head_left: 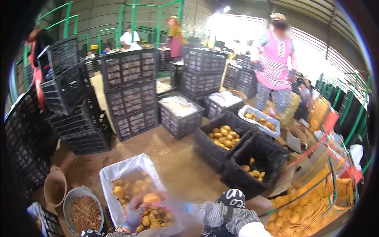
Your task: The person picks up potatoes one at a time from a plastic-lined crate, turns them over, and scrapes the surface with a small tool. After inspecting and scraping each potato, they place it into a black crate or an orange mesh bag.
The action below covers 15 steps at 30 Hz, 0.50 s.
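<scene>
My left hand (pixel 135 213), in a greyish glove, is at the near end of a white-lined crate (pixel 107 177), its fingers curled against a potato (pixel 151 198). More potatoes (pixel 154 218) lie below and beside it in the crate. Smeared by motion, my right hand (pixel 175 210) is over the crate's near right side, and its fingers cannot be made out. My right forearm, in a striped sleeve (pixel 213 213), reaches in from the right.
Left of the crate stand a bucket of brown scraps (pixel 85 213) and an empty-looking tub (pixel 55 187). Black-lined crates (pixel 213 152) hold potatoes ahead. Stacked black crates (pixel 130 98) rise behind. Orange netting (pixel 304 209) holds potatoes at right. A person in a pink apron (pixel 276 55) stands beyond.
</scene>
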Each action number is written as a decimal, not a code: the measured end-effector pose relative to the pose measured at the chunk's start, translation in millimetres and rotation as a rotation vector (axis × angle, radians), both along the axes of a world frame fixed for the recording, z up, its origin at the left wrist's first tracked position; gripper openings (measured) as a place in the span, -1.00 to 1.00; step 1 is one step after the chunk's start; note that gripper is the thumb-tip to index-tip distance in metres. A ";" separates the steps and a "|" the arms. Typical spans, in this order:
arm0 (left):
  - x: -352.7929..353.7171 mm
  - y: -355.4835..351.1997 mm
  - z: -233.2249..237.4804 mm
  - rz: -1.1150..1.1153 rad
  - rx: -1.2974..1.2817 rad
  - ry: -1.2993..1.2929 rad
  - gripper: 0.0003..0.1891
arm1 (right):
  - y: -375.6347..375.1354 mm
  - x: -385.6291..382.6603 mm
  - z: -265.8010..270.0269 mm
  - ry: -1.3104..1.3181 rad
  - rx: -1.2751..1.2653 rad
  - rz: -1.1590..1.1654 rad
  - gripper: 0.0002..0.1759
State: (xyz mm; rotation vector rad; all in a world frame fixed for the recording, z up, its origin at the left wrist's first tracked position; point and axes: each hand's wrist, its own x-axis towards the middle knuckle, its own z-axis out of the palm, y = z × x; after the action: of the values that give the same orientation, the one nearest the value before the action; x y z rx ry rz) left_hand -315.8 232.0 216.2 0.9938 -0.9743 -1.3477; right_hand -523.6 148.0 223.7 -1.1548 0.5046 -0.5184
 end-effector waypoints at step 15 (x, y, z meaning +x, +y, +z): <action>-6.7 4.6 -2.6 -0.176 0.193 0.078 -0.29 | -2.5 15.8 -46.2 0.327 -0.818 0.057 -0.13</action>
State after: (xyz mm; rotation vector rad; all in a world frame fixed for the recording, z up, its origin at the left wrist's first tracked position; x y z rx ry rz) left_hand -322.5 236.5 213.6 1.0082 -0.9014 -1.6397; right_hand -507.8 145.5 177.5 -2.0536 0.5508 -0.4996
